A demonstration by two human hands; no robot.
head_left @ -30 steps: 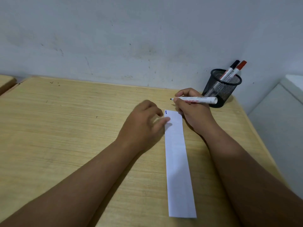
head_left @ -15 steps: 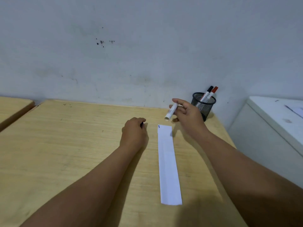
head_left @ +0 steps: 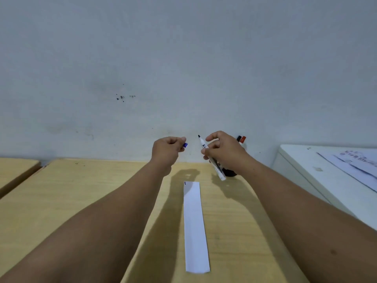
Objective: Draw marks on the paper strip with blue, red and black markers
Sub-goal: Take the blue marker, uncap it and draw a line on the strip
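Observation:
A long white paper strip lies on the wooden desk, with one short blue mark at its far left corner. My right hand is raised above the desk and grips an uncapped white marker, its dark tip pointing up and to the left. My left hand is raised beside it, closed on the blue cap, whose end pokes out between the fingers. A small gap separates cap and tip. The tops of a black marker and a red marker show behind my right hand.
The dark pen holder is mostly hidden behind my right hand at the desk's far right. A white cabinet with printed sheets stands to the right. A second wooden desk adjoins on the left. A grey wall rises behind.
Both hands have lifted off the desk and come together in front of the wall. The marker has turned tip-up in my right hand. The camera has tilted upward, so the strip looks farther away.

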